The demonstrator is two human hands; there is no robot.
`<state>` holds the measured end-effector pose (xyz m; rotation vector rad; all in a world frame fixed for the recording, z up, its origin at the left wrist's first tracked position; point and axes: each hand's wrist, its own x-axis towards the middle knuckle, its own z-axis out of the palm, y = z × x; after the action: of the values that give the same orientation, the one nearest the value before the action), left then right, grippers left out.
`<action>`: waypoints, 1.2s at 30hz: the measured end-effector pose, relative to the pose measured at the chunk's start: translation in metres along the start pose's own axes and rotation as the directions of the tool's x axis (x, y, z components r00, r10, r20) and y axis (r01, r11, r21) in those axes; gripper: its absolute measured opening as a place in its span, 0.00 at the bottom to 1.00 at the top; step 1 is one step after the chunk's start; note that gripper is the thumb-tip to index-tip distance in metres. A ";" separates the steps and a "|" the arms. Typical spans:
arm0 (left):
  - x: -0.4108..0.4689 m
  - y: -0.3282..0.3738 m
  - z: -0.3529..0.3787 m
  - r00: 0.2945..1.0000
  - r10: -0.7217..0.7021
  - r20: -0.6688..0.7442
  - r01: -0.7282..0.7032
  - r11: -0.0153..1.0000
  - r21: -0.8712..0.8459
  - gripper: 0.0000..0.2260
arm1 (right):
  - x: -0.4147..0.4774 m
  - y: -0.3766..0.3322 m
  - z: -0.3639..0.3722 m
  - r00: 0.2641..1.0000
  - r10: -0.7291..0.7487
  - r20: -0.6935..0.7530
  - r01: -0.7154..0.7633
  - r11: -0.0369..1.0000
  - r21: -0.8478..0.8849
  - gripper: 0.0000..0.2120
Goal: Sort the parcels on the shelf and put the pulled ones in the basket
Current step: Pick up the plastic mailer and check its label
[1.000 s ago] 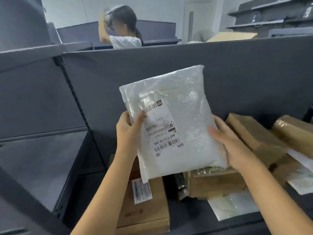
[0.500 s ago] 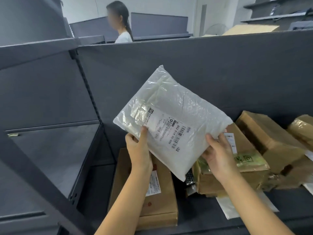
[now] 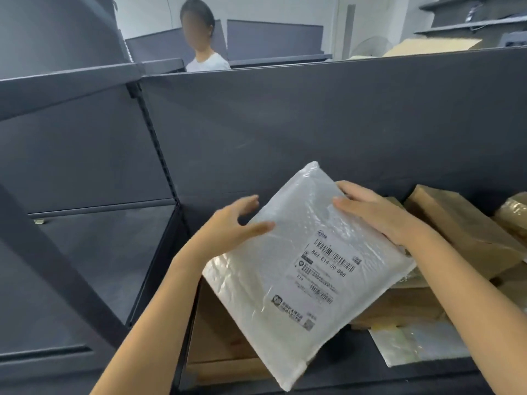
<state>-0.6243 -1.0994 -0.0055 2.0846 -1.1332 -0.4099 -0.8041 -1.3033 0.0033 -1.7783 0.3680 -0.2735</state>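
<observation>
A white bubble-wrap parcel (image 3: 285,280) with a printed barcode label lies tilted over the shelf's boxes, label facing me. My right hand (image 3: 379,216) holds its upper right corner, fingers laid over the top face. At the parcel's upper left edge my left hand (image 3: 228,228) is spread, only the thumb touching the wrap. Brown cardboard parcels (image 3: 462,232) lie on the shelf to the right, and another brown box (image 3: 216,337) sits partly under the white parcel. No basket is in view.
A flat clear bag (image 3: 413,346) lies on the dark shelf board at the front right. The grey back panel (image 3: 285,132) rises behind the parcels. A separate grey shelf bay (image 3: 94,252) stands to the left. A person (image 3: 204,57) stands beyond the partition.
The white parcel has been turned and lowered toward the boxes, its label now reading upright. My left hand has let go of the edge and spread; my right hand moved to the upper corner.
</observation>
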 end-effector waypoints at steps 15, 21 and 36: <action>-0.039 -0.075 0.008 0.853 -0.456 -0.254 0.182 0.716 -0.673 0.13 | 0.012 0.050 0.082 0.948 -0.062 -0.312 0.115 0.981 0.154 0.23; -0.044 -0.106 0.022 0.792 -0.570 -0.220 0.250 0.631 -0.735 0.14 | 0.016 0.104 0.154 0.985 -0.016 -0.170 0.066 0.955 0.291 0.24; -0.009 -0.195 0.083 0.791 -0.592 -0.157 0.593 0.804 -0.044 0.34 | 0.093 0.166 0.188 0.887 0.398 -0.235 -0.348 0.910 0.227 0.25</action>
<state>-0.5610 -1.0587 -0.2043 2.4059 -0.3520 -0.5121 -0.6652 -1.2061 -0.2030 -1.4557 0.8522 -0.2695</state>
